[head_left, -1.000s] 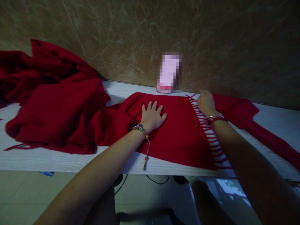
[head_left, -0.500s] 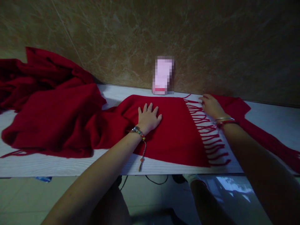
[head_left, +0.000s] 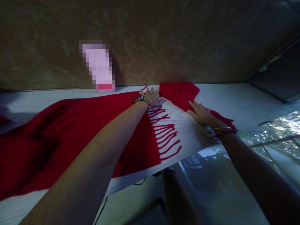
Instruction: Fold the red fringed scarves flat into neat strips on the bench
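Observation:
A red fringed scarf (head_left: 145,145) lies spread along the white wood-grain tabletop, its tasselled end near the middle of the view. My left hand (head_left: 152,96) is open, palm down with fingers apart, over the far corner of that fringe. To the right is a second red cloth (head_left: 181,95), folded over at its far end. My right hand (head_left: 201,113) rests open against it, fingers stretched out and grasping nothing. Part of this second cloth is hidden behind the right hand and wrist.
A pink pixelated object (head_left: 99,67) stands at the table's back edge against the brown marbled wall (head_left: 150,40). The white tabletop (head_left: 217,97) runs on to the right. Below its front edge are a leg, a dark cable (head_left: 102,209) and a shiny floor.
The view has swung to the right. My left hand has gone from the middle of the scarf to its fringe corner. My right hand has left the fringe for the second red cloth.

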Available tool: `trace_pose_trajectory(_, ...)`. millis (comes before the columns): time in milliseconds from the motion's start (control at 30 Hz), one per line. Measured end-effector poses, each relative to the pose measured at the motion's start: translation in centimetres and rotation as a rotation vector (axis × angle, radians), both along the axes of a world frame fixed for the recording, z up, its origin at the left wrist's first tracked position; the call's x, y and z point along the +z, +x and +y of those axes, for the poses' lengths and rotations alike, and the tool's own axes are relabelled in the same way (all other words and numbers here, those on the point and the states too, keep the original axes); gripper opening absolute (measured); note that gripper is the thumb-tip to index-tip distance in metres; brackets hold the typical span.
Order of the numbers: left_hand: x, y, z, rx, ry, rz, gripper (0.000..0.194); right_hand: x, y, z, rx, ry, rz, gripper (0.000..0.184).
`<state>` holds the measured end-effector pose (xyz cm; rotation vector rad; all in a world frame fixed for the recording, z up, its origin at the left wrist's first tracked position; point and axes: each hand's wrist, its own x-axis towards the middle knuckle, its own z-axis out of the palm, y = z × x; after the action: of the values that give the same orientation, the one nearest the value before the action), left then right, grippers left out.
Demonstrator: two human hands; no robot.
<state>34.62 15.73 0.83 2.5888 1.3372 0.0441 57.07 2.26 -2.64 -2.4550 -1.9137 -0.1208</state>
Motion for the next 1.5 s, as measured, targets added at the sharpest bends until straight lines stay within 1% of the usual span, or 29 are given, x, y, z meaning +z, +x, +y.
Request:
trace_pose_trajectory(133,-0.7,5.0,0.3,-0.044,0.006,0.049,0.065,-0.5,2.8,-0.9,0.000,0.024,-0.006,0.061)
trace_pose_trajectory(233,-1.1,8.2,0.4,-0.058,0.017,0.087,0.066,-0.7,5.3,-1.6,-0.034,0.016,-0.010,0.060)
trace_pose_trajectory(333,-1.9,11.0,0.8,-0.070,0.028,0.085,0.068,-0.8,7.7,-2.1,-0.091,0.007,0.009,0.061)
trace_pose_trajectory(433,-2.5,13.1,1.5,-0.091,0.017,0.035,0.070,-0.9,9.5,-2.2,-0.108,0.029,0.034,0.061)
trace_pose_trajectory(533,-2.9,14.7,2.5,-0.122,0.010,0.005,0.071,-0.8,10.8,-2.0,-0.120,0.035,0.050,0.061)
trace_pose_trajectory(667,-3.1,16.5,3.7,-0.137,0.028,-0.037,0.072,-0.6,12.0,-1.4,-0.180,0.018,0.047,0.061)
trace_pose_trajectory(800,-3.1,17.5,4.3,-0.156,0.017,-0.050,0.074,-0.7,12.7,-1.2,-0.137,0.064,0.026,0.061)
trace_pose_trajectory(933,-3.0,17.7,4.7,-0.153,0.013,-0.046,0.075,-0.8,12.4,-1.7,-0.107,0.135,-0.023,0.056)
trace_pose_trajectory(1000,-2.9,17.7,4.9,-0.158,0.011,-0.052,0.076,-0.6,11.9,-2.1,-0.091,0.176,-0.065,0.055)
trace_pose_trajectory(1100,-2.8,17.1,4.9,-0.210,0.005,-0.058,0.077,-0.4,11.1,-2.5,-0.074,0.232,-0.131,0.053)
trace_pose_trajectory(1200,-2.0,15.1,5.0,-0.286,-0.027,-0.016,0.076,-0.4,10.7,-2.6,-0.086,0.290,-0.138,0.050)
trace_pose_trajectory(1267,-1.2,12.8,5.2,-0.325,-0.028,0.039,0.074,-0.4,10.7,-2.6,-0.109,0.336,-0.103,0.049)
trace_pose_trajectory(1300,-0.7,11.4,5.4,-0.346,0.001,0.064,0.072,-0.4,10.8,-2.5,-0.127,0.360,-0.071,0.048)
trace_pose_trajectory(1433,1.3,4.8,5.3,-0.436,0.227,0.091,0.063,-0.3,10.6,-2.7,-0.212,0.442,0.074,0.049)
trace_pose_trajectory(1500,1.8,1.1,4.6,-0.442,0.278,0.111,0.060,-0.2,10.2,-3.1,-0.224,0.488,0.094,0.049)
